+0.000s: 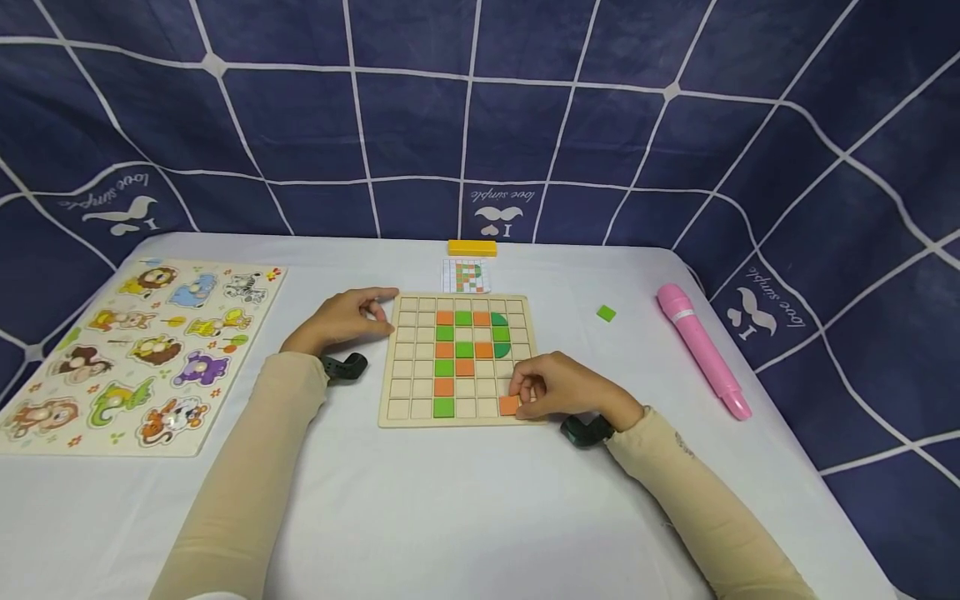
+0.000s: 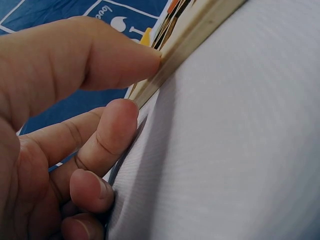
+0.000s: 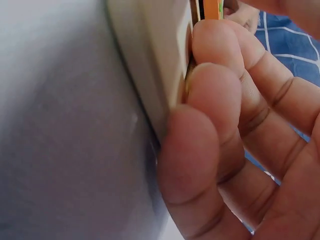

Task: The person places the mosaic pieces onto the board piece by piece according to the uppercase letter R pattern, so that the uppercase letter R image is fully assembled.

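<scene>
A wooden grid board [image 1: 400, 421] lies on the table, with orange and green square tiles [image 1: 444, 407] and green rounded pieces [image 1: 500, 350] set in a P-like pattern. My right hand [image 1: 566, 385] is at the board's lower right, pinching an orange square tile [image 1: 509, 406] at the bottom row. In the right wrist view its curled fingers [image 3: 215, 95] rest against the board's edge [image 3: 155, 60]. At the upper left, my left hand [image 1: 341, 321] touches the board's side with thumb and index finger. The left wrist view has that thumb [image 2: 145, 65] against the wooden edge [image 2: 195, 40].
Behind the board lie a pattern card [image 1: 467, 277] and a yellow bar [image 1: 472, 248]. A loose green tile [image 1: 606, 313] and a pink microphone-shaped toy [image 1: 705, 350] are to the right. An animal puzzle board [image 1: 213, 417] covers the left side. A blue curtain [image 1: 420, 125] surrounds the table.
</scene>
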A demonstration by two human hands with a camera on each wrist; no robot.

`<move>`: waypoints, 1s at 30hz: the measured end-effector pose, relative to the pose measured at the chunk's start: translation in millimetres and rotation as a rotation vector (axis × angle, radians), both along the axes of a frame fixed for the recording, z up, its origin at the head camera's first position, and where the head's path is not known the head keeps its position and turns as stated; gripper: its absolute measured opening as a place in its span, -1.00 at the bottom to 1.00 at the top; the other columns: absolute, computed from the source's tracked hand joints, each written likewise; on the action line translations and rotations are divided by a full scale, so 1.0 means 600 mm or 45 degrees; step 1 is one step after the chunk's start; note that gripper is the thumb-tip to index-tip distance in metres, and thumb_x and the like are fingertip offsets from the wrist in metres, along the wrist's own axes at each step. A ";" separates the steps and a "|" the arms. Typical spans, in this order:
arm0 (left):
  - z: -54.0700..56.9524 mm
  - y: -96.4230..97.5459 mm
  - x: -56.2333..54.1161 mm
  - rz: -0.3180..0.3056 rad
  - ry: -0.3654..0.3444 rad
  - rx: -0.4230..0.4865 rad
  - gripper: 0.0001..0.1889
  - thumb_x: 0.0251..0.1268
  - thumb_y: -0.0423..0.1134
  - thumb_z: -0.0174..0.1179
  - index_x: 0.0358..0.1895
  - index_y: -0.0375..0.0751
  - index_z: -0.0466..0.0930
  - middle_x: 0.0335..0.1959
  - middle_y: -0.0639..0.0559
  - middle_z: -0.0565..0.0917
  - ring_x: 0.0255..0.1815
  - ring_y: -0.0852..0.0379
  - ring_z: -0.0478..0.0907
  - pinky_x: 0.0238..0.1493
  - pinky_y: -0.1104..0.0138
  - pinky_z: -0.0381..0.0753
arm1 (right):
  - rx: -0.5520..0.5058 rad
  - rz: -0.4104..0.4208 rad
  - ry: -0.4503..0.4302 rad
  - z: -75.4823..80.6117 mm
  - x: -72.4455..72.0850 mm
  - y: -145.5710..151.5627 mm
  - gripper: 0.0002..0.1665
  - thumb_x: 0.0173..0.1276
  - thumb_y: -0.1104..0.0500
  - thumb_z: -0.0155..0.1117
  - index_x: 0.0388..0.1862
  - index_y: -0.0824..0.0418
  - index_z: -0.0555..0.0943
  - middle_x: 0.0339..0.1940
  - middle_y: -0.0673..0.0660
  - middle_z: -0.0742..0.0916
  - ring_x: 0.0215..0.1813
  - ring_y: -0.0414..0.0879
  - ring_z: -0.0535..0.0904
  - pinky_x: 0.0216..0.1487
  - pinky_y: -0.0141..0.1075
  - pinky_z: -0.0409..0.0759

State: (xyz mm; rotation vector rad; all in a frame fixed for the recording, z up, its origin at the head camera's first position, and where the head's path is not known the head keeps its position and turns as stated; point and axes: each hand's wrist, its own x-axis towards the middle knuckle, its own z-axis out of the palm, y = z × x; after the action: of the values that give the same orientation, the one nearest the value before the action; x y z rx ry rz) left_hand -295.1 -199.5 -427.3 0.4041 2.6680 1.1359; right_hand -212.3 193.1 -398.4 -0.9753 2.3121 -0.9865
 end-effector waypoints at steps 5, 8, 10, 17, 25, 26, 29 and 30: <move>-0.002 0.000 -0.001 0.003 0.008 0.001 -0.18 0.20 -0.18 0.45 0.58 -0.26 0.46 -0.19 0.01 0.72 -0.33 0.10 0.46 -0.07 0.20 0.38 | 0.022 -0.006 0.010 -0.001 0.002 -0.001 -0.77 0.24 0.30 0.65 -0.21 0.23 0.73 -0.43 -0.11 0.68 -0.46 -0.25 0.45 -0.36 -0.38 0.43; -0.002 0.000 0.000 0.002 -0.007 -0.005 -0.18 0.23 -0.19 0.45 0.60 -0.24 0.44 -0.17 -0.01 0.71 -0.31 0.09 0.46 -0.05 0.18 0.37 | 0.031 -0.001 0.015 -0.002 0.001 0.000 -0.76 0.25 0.30 0.65 -0.20 0.23 0.72 -0.43 -0.12 0.67 -0.46 -0.26 0.44 -0.36 -0.38 0.43; -0.001 0.000 0.000 0.005 -0.019 -0.009 -0.18 0.25 -0.18 0.46 0.60 -0.23 0.44 -0.14 -0.02 0.71 -0.32 0.09 0.46 -0.04 0.17 0.38 | 0.032 0.006 0.009 -0.003 0.000 0.000 -0.76 0.25 0.30 0.65 -0.18 0.23 0.73 -0.42 -0.12 0.67 -0.46 -0.27 0.43 -0.36 -0.38 0.43; 0.001 0.001 -0.001 0.026 -0.036 -0.003 -0.19 0.26 -0.20 0.46 0.60 -0.22 0.44 -0.13 -0.03 0.71 -0.32 0.10 0.46 -0.02 0.17 0.39 | -0.036 0.039 -0.082 -0.007 -0.011 0.009 -0.75 0.30 0.29 0.61 -0.09 0.29 0.73 -0.37 -0.08 0.69 -0.44 -0.24 0.45 -0.34 -0.39 0.44; 0.000 0.000 -0.001 0.030 -0.058 0.004 -0.19 0.27 -0.19 0.47 0.61 -0.24 0.43 -0.14 -0.01 0.69 -0.32 0.09 0.46 -0.04 0.18 0.40 | -0.261 -0.068 -0.252 -0.011 -0.039 0.040 -0.69 0.41 0.43 0.39 0.09 0.52 0.65 -0.29 0.07 0.73 -0.37 -0.22 0.52 -0.27 -0.41 0.52; 0.000 0.000 -0.001 0.030 -0.059 0.004 -0.19 0.27 -0.19 0.47 0.61 -0.24 0.43 -0.14 -0.01 0.69 -0.33 0.09 0.46 -0.04 0.18 0.40 | -0.291 -0.100 -0.259 -0.011 -0.043 0.045 -0.67 0.41 0.45 0.38 0.12 0.55 0.63 -0.29 0.08 0.74 -0.37 -0.22 0.53 -0.26 -0.41 0.52; -0.001 0.001 -0.002 0.029 -0.056 0.004 -0.20 0.27 -0.20 0.46 0.60 -0.23 0.44 -0.14 -0.01 0.70 -0.34 0.10 0.45 -0.06 0.18 0.40 | -0.367 -0.218 -0.246 -0.014 -0.052 0.064 -0.62 0.44 0.46 0.34 0.19 0.59 0.58 -0.29 0.11 0.74 -0.37 -0.21 0.53 -0.27 -0.39 0.54; -0.001 0.001 -0.001 0.026 -0.055 0.006 -0.20 0.27 -0.20 0.46 0.60 -0.23 0.44 -0.14 -0.01 0.70 -0.35 0.10 0.45 -0.08 0.19 0.40 | -0.389 -0.263 -0.238 -0.014 -0.055 0.070 -0.61 0.45 0.46 0.33 0.21 0.60 0.57 -0.28 0.11 0.74 -0.37 -0.20 0.53 -0.28 -0.38 0.55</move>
State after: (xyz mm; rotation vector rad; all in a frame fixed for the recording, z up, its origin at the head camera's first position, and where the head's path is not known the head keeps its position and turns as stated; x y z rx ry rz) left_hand -295.9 -199.0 -427.7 0.3499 2.6387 1.1437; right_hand -245.2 235.4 -406.9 -0.7251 2.1763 -1.4824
